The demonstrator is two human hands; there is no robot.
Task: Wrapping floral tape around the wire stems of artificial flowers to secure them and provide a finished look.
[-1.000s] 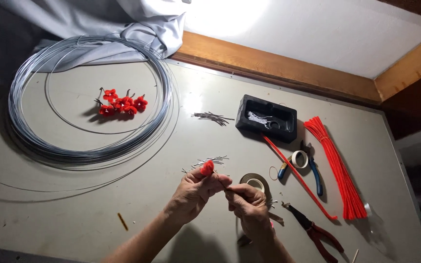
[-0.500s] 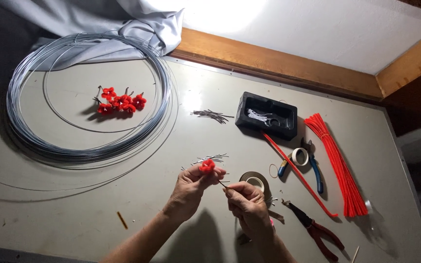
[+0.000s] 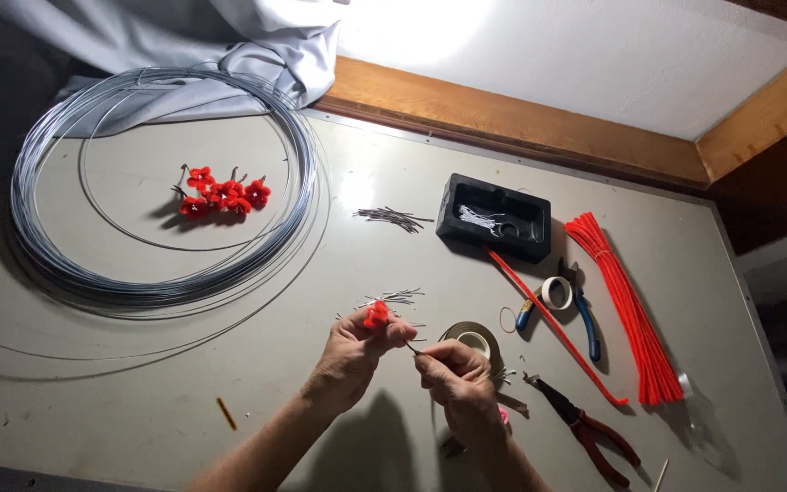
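Observation:
My left hand [image 3: 350, 357] pinches a small red flower [image 3: 376, 315] made of fuzzy wire, held just above the table. My right hand [image 3: 453, 375] grips the thin stem end of the same flower, close beside the left fingers. Under my right hand lies a roll of dark tape [image 3: 472, 336]. A scatter of short thin wire pieces [image 3: 392, 298] lies just beyond the flower. Several finished red flowers [image 3: 220, 194] rest inside a large coil of grey wire [image 3: 152, 182] at the far left.
A black tray [image 3: 495, 217] holds white bits. To the right lie a bundle of red fuzzy wires [image 3: 626, 305], a white tape roll [image 3: 557, 292], blue-handled cutters [image 3: 585, 319] and red-handled pliers [image 3: 589, 428]. More short wires [image 3: 392, 217] lie mid-table. Grey cloth [image 3: 184, 46] is bunched at the back.
Both hands have lifted slightly and turned the flower, which now sits upright between the left fingertips. My right hand has shifted closer along the stem.

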